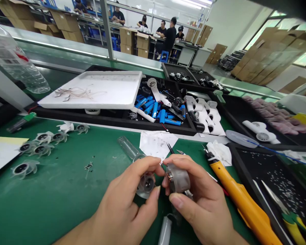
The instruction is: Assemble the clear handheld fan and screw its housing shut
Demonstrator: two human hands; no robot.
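Between the fingertips of my left hand [130, 194] is a small translucent fan blade wheel [148, 183] with a dark hub. My right hand [206, 200] grips a translucent round fan housing [180, 180]; copper-coloured windings show at its open side. The two parts face each other, a small gap apart. A clear plastic handle shell [128, 147] lies on the green mat, partly hidden behind my left hand. Beneath my right hand, a whitish cylinder [165, 231] hangs or lies; I cannot tell whether it joins the housing.
Several fan wheels [42, 149] lie at left. An orange electric screwdriver [241, 197] and pliers [283, 207] are at right, by a black tray [244, 170] of small pieces. Farther back, a white tray [91, 76] with wires overlaps a bin of blue batteries [149, 107].
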